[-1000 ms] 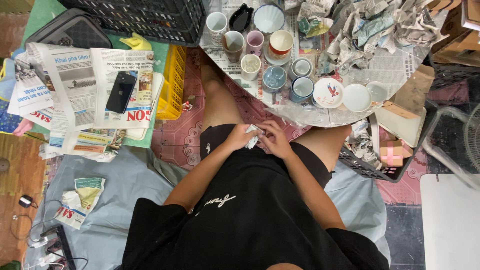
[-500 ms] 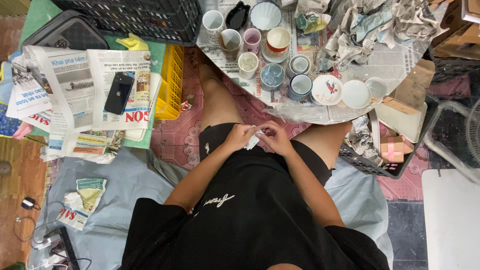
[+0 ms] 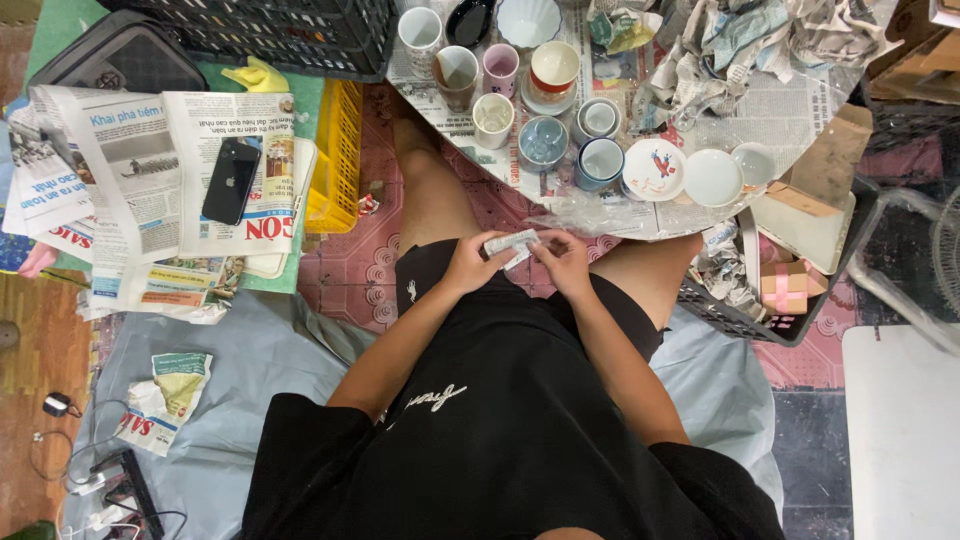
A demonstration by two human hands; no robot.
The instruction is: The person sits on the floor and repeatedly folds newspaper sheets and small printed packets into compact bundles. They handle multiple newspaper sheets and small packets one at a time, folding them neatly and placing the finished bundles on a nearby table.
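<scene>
Your fingers are curled nearly closed, pinching a small white packet between left hand and right hand, over your lap. Just beyond, the counter carries cups and saucers.
</scene>
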